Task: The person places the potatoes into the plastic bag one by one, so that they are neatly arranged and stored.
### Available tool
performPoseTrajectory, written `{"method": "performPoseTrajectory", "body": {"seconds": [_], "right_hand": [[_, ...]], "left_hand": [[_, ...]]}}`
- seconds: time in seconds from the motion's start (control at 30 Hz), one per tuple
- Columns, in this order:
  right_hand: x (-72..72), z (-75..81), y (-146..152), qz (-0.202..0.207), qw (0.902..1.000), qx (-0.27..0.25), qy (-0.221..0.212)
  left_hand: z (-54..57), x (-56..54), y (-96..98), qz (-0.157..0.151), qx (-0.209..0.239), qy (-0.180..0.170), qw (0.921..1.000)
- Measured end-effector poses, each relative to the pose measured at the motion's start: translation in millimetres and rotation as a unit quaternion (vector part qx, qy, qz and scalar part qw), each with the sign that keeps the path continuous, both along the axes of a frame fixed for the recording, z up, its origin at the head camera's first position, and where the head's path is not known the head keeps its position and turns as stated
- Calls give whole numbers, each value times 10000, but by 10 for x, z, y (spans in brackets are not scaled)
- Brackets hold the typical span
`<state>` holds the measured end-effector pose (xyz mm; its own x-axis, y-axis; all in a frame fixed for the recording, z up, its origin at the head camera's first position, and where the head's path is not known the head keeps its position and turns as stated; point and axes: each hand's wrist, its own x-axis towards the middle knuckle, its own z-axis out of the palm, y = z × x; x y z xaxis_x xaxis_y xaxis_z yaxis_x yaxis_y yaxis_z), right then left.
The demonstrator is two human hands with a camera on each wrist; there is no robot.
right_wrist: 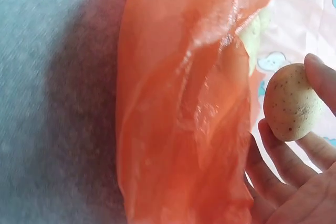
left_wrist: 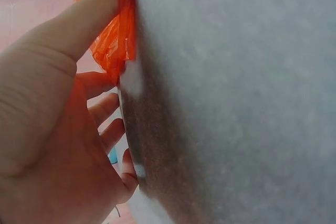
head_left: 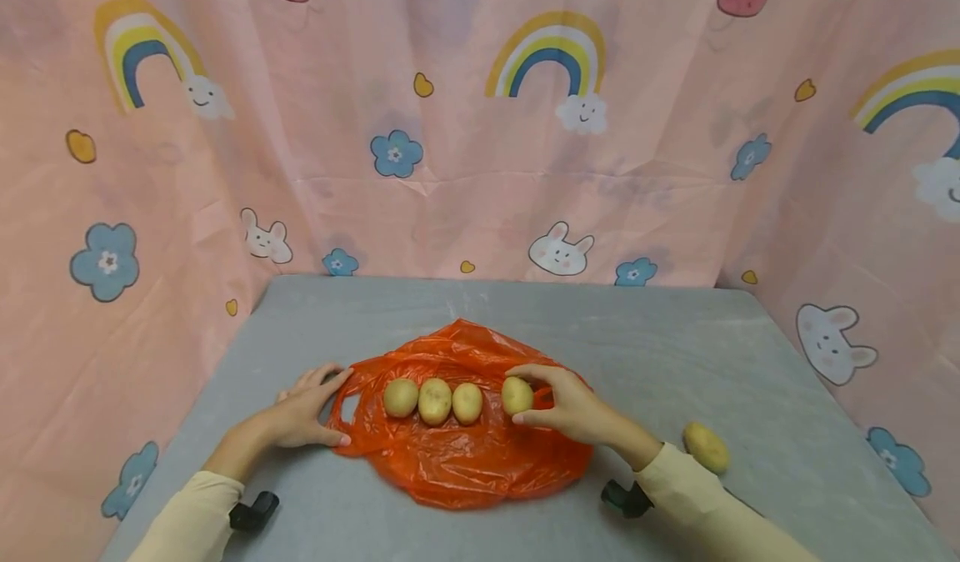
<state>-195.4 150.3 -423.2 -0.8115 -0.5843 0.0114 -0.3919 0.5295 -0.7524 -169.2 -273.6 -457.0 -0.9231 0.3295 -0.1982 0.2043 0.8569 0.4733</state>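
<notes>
An orange-red plastic bag [head_left: 480,462] lies spread flat on the grey table. Three potatoes [head_left: 435,402] sit side by side in a row on its left half. My right hand [head_left: 573,408] pinches another potato [right_wrist: 293,102] between thumb and fingers, over the bag's right part and a little apart from the row. My left hand [head_left: 303,412] rests at the bag's left end by the handle hole, thumb and fingers spread. In the left wrist view, the left thumb [left_wrist: 79,22] lies against the bag's edge.
One more potato [head_left: 706,448] lies on the grey table [head_left: 675,337] to the right, beside my right sleeve. A pink curtain [head_left: 465,145] with rainbows, flowers and rabbits hangs around the back and both sides.
</notes>
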Motion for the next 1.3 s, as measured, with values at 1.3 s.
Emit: {"method": "performPoseTrajectory", "body": {"seconds": [1.3], "right_hand": [[-88, -261, -349, -543, 9960, 690, -134]], "left_hand": [[-20, -4, 2, 14, -43, 69, 10000]]}}
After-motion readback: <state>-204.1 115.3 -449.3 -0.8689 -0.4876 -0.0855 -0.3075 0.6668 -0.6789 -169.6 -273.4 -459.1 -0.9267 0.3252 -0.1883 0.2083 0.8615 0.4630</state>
